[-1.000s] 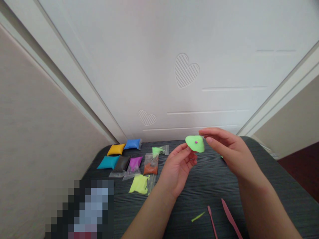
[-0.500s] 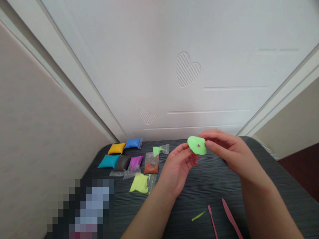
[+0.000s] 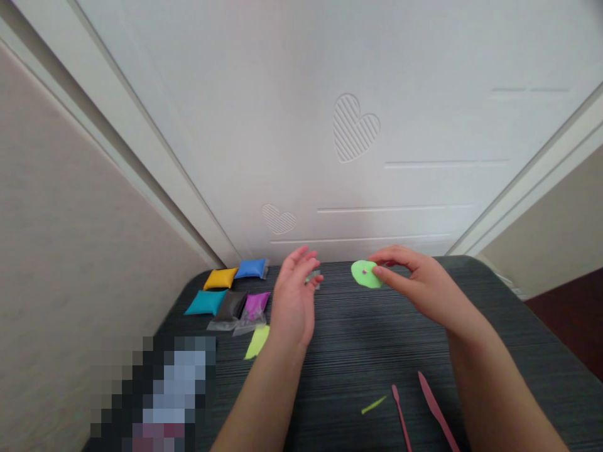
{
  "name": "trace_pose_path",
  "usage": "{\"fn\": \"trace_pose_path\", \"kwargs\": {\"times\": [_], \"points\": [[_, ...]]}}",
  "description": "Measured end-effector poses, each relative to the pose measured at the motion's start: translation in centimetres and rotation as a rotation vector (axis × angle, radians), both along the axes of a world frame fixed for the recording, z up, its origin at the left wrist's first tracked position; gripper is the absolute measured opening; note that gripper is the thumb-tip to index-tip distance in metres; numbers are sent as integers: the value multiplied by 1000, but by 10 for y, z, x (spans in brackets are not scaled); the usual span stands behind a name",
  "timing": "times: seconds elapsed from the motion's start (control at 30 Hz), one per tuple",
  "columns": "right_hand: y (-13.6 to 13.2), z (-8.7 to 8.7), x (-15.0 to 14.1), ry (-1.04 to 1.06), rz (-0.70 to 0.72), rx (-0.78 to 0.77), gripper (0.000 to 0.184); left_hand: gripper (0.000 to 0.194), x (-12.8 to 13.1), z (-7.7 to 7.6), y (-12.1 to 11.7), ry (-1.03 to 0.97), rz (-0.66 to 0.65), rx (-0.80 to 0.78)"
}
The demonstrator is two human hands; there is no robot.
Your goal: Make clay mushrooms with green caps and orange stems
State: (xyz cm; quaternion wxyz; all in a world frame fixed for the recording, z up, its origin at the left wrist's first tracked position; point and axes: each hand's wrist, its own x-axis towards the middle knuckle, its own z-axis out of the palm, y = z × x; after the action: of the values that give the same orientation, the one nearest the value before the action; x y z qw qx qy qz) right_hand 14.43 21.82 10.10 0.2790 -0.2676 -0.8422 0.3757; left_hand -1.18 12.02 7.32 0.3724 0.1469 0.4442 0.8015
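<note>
A thin, flat light-green piece of modelling clay with a tiny purple and yellow spot at its middle is held above the table. My right hand pinches its right edge between thumb and fingers. To the left, my left hand is raised with its fingers loosely apart and nothing in them. It covers most of the clay packets behind it; only a bit of a clear bag shows past its fingers. Part of a yellow-green clay sheet shows beside my left wrist.
On the dark table lie yellow, blue, teal, black and purple clay packets. Nearer me are a thin green strip, a slim pink tool and a pink knife. A white panel rises behind.
My left hand has let go of the light-green clay piece and moved left, over the packets. My right hand now holds the piece alone, slightly further left.
</note>
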Motion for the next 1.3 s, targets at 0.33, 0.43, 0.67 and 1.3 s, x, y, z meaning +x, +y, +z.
{"fn": "trace_pose_path", "kwargs": {"times": [0.33,0.43,0.67,1.3], "points": [[31,-75,-26,-288,86,12,22,22,-23,17,-15,-21,146,62],[32,-80,-27,-317,96,18,23,20,-22,16,-14,-28,117,65],[30,-76,-27,-326,119,24,24,17,-23,15,-16,-20,77,92],[26,-68,-25,-385,114,-6,24,15,-21,14,-15,-54,32,94]]}}
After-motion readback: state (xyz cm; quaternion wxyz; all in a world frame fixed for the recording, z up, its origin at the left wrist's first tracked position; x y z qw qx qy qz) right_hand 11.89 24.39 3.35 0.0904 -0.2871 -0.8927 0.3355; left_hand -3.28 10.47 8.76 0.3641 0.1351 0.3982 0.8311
